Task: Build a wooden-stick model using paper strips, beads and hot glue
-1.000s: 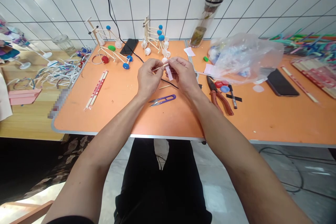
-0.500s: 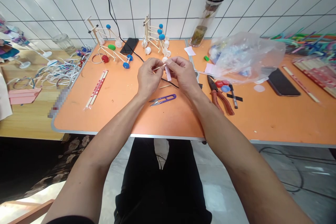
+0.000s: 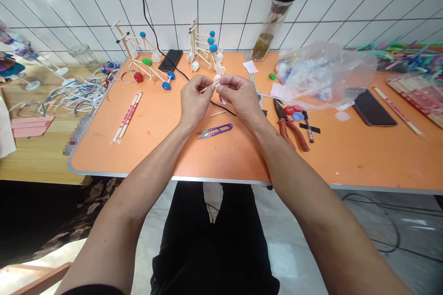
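Note:
Over the middle of the orange table, my left hand [image 3: 196, 101] pinches a thin wooden stick [image 3: 206, 88] between thumb and fingers. Its fingertips meet those of my right hand [image 3: 238, 99], which is closed on a small pale pink paper strip [image 3: 223, 98] at the stick's end. Most of the strip is hidden by the fingers. Just below the hands lie purple-handled thread snips [image 3: 216, 131] and a short piece of stick [image 3: 218, 113]. Behind them stands a stick frame [image 3: 204, 48] with blue and white balls.
Another stick frame [image 3: 143, 57] stands at the back left, near a black phone [image 3: 170, 61] and chopsticks [image 3: 127, 117]. To the right are pliers [image 3: 289, 126], a plastic bag [image 3: 325, 76], a second phone [image 3: 374, 108] and a tall glass bottle [image 3: 273, 23]. A black cable [image 3: 152, 25] crosses the table.
The paper strip hung down between my hands before; now it is mostly tucked behind my right fingers at the stick. Both hands have barely shifted.

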